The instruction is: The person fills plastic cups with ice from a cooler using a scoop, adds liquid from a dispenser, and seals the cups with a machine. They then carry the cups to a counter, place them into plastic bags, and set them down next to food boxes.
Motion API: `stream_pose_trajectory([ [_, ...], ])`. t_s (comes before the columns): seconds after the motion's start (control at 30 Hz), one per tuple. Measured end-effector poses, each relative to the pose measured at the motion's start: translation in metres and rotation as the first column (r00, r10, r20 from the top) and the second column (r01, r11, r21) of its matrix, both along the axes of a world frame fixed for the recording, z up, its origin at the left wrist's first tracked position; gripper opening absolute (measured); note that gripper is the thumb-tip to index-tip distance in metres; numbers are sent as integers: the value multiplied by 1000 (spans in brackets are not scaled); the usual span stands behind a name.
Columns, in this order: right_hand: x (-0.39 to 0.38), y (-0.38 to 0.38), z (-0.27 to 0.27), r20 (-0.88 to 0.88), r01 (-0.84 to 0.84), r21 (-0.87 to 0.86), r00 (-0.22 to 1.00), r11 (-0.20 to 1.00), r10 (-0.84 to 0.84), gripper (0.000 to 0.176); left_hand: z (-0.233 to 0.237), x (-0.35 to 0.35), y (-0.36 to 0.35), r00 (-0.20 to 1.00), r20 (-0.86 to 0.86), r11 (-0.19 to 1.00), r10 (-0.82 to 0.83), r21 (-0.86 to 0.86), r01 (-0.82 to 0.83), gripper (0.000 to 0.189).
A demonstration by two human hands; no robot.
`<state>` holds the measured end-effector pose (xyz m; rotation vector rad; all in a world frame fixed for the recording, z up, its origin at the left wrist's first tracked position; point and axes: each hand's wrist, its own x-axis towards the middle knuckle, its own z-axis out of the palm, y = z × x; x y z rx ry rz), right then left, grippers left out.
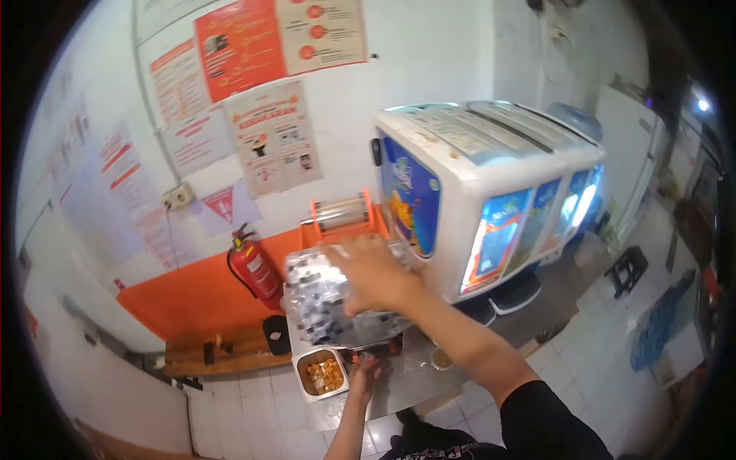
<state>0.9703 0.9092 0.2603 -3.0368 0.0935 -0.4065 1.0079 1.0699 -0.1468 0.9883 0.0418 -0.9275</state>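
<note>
A silvery plastic bag [318, 295] with dark square patches is at the centre, beside the drink dispenser. My right hand [372, 276] lies over its top with the fingers bent round it, gripping it. Lower down, my left hand [365, 374] is near the counter edge, just right of a metal container [301, 371] that holds orange-brown food pieces [325, 376]. The left fingers are small and blurred, so their grip cannot be made out.
A large white drink dispenser [452, 199] stands on the metal counter [414, 383] at the right. Behind the bag is an orange stand with a metal cylinder [341, 213]. A red fire extinguisher [257, 268] and a wooden bench [245, 351] are to the left.
</note>
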Motion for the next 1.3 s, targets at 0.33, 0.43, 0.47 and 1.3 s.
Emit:
stream_pose_trajectory([
  [0.33, -25, 36, -93, 589, 255, -266, 806, 930, -53, 75, -4, 13, -25, 989, -96, 975, 112, -182, -128, 40],
  [0.43, -45, 43, -77, 519, 168, -209, 854, 963, -36, 88, 4, 11, -23, 982, -157, 952, 107, -269, -147, 32],
  [0.47, -59, 49, -62, 496, 144, -170, 867, 975, -42, 94, -7, 14, -20, 992, -114, 954, 63, -284, -93, 29],
  [1.3, -98, 16, -449, -120, -75, 345, 985, -936, -123, 58, -5, -92, 153, 726, 666, 889, -170, 422, -179, 53],
])
